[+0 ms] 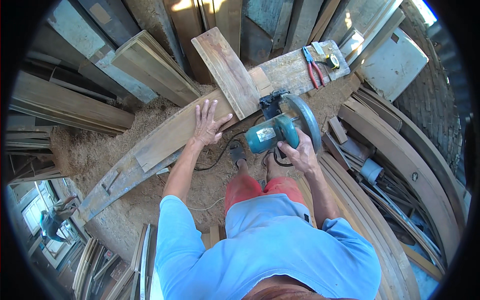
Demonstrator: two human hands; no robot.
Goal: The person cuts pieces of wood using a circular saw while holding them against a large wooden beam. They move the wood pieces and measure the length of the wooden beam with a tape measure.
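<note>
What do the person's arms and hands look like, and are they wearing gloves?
No gloves! The left hand and right hand are bare. Light blue sleeves cover the upper arms, leaving both forearms uncovered. I see no watch or bracelet.

1. Soft, fairly even daylight covers the middle, where the sawdust-covered floor [120,155] and the pale blue shirt [280,240] read clearly, without hard shadows.
2. Small warm sun patches glare on the upright boards [187,30] at the top edge.
3. A blown-out white gap sits at the upper right rim; the opening [35,212] at lower left also shows bright.
4. Deep shade fills gaps in the right-hand timber stack [400,150].
5. Fisheye distortion bows its long edges; black vignetting rounds the corners.
6. The circular saw [267,136] looks reasonably sharp.
</note>
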